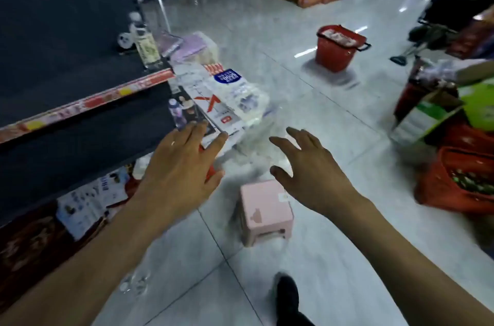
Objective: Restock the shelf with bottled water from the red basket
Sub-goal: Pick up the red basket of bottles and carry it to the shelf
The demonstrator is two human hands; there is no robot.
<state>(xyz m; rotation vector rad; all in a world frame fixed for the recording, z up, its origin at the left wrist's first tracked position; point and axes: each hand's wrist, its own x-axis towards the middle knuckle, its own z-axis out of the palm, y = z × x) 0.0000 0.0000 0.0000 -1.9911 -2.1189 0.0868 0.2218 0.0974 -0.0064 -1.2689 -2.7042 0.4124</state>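
— Bottled water?
— One clear bottle point(147, 45) with a pale label, upright at the right end of the upper shelf point(80, 95). It is too blurred to read.
— Baskets?
— Two. The far red basket point(339, 50) stands on the floor well ahead and the near red basket point(454, 181) is at my right.
— Hands?
— My left hand point(181, 165) is spread flat and holds nothing, over stacked packs point(230, 101) at the shelf end. My right hand point(312, 168) is splayed and empty, above one pink stool point(264, 210).

Both my bare arms reach forward; my left hand point(181, 162) spreads flat, palm down, and my right hand point(307, 165) hangs open, fingers loosely spread, holding nothing
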